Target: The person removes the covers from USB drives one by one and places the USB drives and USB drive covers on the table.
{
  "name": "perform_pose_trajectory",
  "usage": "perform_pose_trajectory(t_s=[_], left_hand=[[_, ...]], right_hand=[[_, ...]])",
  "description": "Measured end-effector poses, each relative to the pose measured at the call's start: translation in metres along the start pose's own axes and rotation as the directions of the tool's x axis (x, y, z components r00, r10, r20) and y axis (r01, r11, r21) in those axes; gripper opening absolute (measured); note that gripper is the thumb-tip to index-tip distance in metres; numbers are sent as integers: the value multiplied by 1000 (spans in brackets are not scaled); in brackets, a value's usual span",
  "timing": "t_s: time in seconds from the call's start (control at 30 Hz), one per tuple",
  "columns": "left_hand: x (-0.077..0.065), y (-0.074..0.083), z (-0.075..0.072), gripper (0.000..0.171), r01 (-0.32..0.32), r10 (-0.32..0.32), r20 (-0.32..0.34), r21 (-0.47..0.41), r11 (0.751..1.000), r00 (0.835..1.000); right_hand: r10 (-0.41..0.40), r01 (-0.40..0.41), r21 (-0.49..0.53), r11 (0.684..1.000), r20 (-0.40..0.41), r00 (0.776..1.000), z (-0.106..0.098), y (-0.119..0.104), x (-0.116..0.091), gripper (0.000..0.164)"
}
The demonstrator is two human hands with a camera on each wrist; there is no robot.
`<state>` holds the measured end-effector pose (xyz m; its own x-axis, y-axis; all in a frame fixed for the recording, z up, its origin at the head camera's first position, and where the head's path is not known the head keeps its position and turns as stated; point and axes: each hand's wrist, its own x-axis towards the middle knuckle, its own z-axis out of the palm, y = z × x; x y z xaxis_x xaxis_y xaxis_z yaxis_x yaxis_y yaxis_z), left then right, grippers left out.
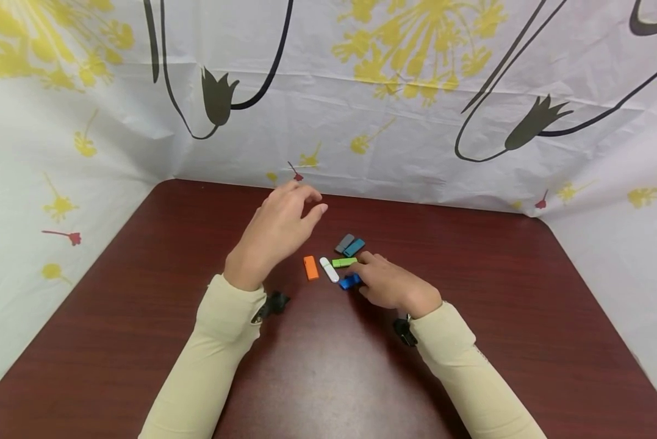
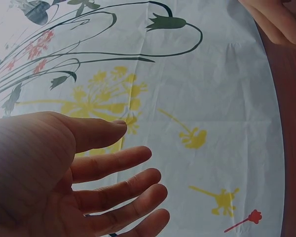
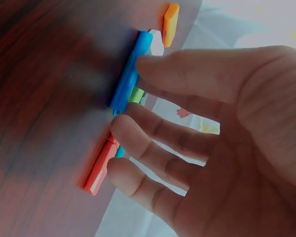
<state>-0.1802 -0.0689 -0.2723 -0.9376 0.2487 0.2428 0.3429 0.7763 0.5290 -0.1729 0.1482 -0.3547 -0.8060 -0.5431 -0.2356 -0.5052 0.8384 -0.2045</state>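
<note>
Blue stick [image 1: 349, 281] first: pinched it between the thumb and forefinger of the right hand [image 1: 391, 283], at the near side of the lime-green stick [image 1: 343, 263]. Lost one end of it behind the fingers in the head view. Could not judge from any view its contact with the red-brown table [image 1: 284, 378]. Parted the other three right fingers, lightly bent, near a red stick [image 3: 99, 168] in the right wrist view.

Held the left hand [image 1: 281, 228] raised over the table, beyond and left of the orange stick [image 1: 311, 268], with the thumb apart from the fingers. Spread those loosely in the left wrist view, with nothing between them.

Saw, just right of the orange stick, a white stick [image 1: 329, 269] set aslant, near the lime-green one. Noted farther back a grey stick [image 1: 344, 243] and a teal stick [image 1: 354, 247], side by side and slanting the same way. Wore cream sleeves [image 1: 204, 366] with a dark device [image 1: 276, 303] at each wrist. Faced a white sheet [image 1: 317, 110] printed with yellow blooms and dark stems, behind the table and along both sides.
</note>
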Motion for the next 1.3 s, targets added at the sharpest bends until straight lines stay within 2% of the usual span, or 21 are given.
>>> perform_pose_trajectory(t_s=[0.27, 0.43, 0.63, 0.8, 0.93, 1.1, 1.3], left_hand=[[1, 1, 0, 33, -2, 2, -2, 5, 1000, 1000], [1, 1, 1, 33, -5, 5, 1, 10, 1000, 1000], [-1, 3, 2, 33, 2, -2, 14, 10, 1000, 1000], [-1, 4, 2, 35, 2, -2, 20, 8, 1000, 1000], [-1, 5, 4, 35, -10, 9, 17, 13, 1000, 1000], [-1, 8, 10, 34, -36, 35, 29, 39, 999, 999], [-1, 13, 16, 40, -98, 88, 130, 76, 992, 988]], right_hand=[[52, -53, 20, 998, 58, 997, 2, -2, 0, 19], [57, -57, 1, 998, 72, 996, 4, -1, 0, 10], [58, -60, 21, 998, 79, 995, -2, 4, -5, 13], [44, -44, 27, 999, -25, 999, -12, 9, -12, 10], [42, -40, 17, 999, -147, 988, -22, 13, -17, 13], [7, 5, 39, 999, -314, 949, -34, 15, -24, 15], [-38, 57, 29, 998, -460, 887, -46, 15, -31, 16]])
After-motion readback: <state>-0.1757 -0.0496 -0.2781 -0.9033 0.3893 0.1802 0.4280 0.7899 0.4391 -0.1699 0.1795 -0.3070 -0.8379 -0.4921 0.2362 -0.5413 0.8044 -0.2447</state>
